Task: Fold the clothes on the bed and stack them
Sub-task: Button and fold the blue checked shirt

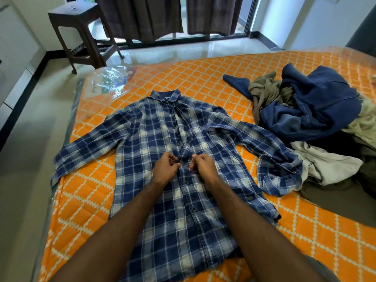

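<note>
While plaid shirt (pixel 162 159) lies flat, front up, collar far, on orange bed (pixel 305 231), my left hand (pixel 165 168) and right hand (pixel 202 166) sit close together mid-placket, fingers pinching fabric at button. Unfolded clothes pile (pixel 317 119) at right, touching shirt's right sleeve cuff.
</note>
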